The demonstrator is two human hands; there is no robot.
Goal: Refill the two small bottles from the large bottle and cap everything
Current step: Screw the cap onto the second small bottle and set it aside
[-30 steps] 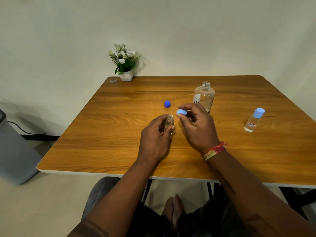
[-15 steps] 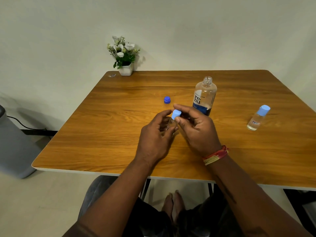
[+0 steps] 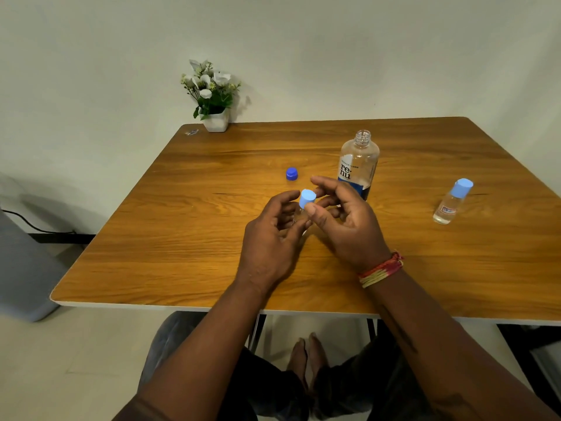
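Observation:
My left hand [image 3: 270, 238] grips a small clear bottle [image 3: 299, 215] at the table's middle; its body is mostly hidden by my fingers. A light blue cap [image 3: 306, 198] sits on that bottle, and my right hand [image 3: 343, 223] pinches it with thumb and fingers. Behind my right hand stands the large clear bottle [image 3: 358, 162], uncapped, with a white and blue label. Its dark blue cap [image 3: 291, 173] lies on the table to the left. A second small bottle [image 3: 452, 202] with a light blue cap on stands at the right.
A white pot of white flowers [image 3: 214, 95] stands at the wooden table's [image 3: 182, 238] far left corner, with a small object [image 3: 191, 132] beside it. A grey bin [image 3: 24, 268] stands on the floor at the left. My legs and feet show under the table.
My right hand brought the light blue cap from beside the small bottle onto its neck. My left hand kept hold of the bottle. The camera moved closer and tilted slightly.

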